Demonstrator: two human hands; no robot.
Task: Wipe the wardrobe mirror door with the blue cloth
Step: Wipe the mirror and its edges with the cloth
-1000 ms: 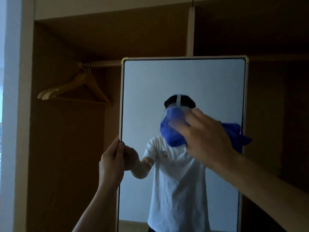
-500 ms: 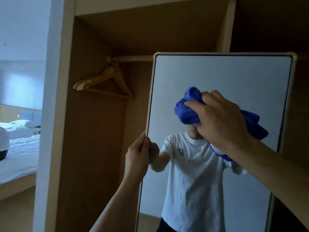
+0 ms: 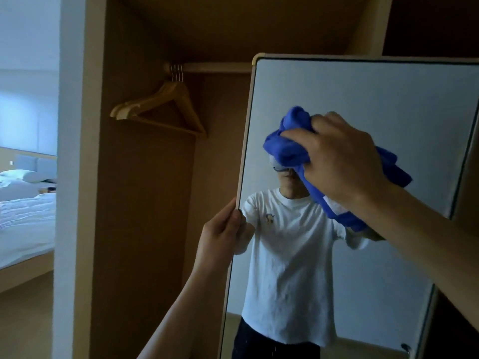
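The mirror door (image 3: pixel 363 99) stands tall, its long side running up and down, with the glass facing me and a pale frame round it. My right hand (image 3: pixel 342 161) curls round the bunched blue cloth (image 3: pixel 287 149) and presses it on the upper glass. One end of the cloth trails down to the right. My left hand (image 3: pixel 220 234) pinches the door's left edge. The cloth sits a bit nearer that edge than half a second ago. Wooden hangers (image 3: pixel 166 107) hang to the left.
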